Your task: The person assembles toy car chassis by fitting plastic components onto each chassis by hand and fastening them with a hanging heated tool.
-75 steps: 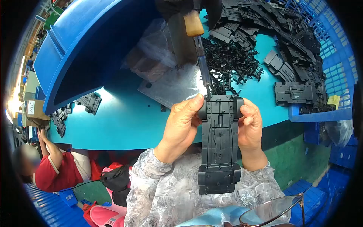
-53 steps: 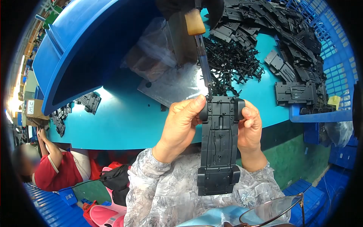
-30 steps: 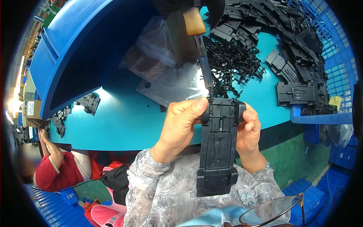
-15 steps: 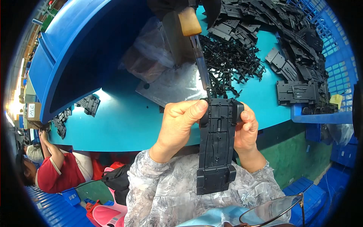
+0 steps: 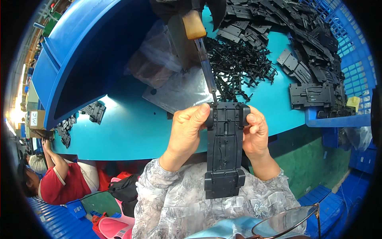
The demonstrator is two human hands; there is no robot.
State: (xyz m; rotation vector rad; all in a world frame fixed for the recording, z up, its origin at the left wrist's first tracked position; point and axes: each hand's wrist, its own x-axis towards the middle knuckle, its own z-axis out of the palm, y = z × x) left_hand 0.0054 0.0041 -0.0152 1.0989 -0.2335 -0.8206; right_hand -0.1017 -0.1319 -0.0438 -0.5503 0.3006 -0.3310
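Between my two hands is a black plastic chassis plate (image 5: 225, 153), held upright with its long side running down toward my body. My left hand (image 5: 187, 129) is closed on its upper left edge, thumb on top. On the upper right corner, the fingers of my right hand (image 5: 256, 131) are curled and gripping. Above the plate hangs a powered-looking driver tool (image 5: 205, 65) with a yellowish collar and a slim metal shaft. Its tip meets the plate's top edge near my left thumb, or nearly so; exact contact I cannot tell.
Behind the tool lies a heap of small black plastic parts (image 5: 238, 67). Many similar plates (image 5: 312, 97) are piled at the right by a blue basket (image 5: 354, 79). A large blue bin (image 5: 75, 51) leans in at the left. A co-worker in red (image 5: 65, 185) sits at far left.
Both hands and the chassis plate have shifted slightly left and up. The driver's tip has also swung a little left, staying at the plate's top edge.
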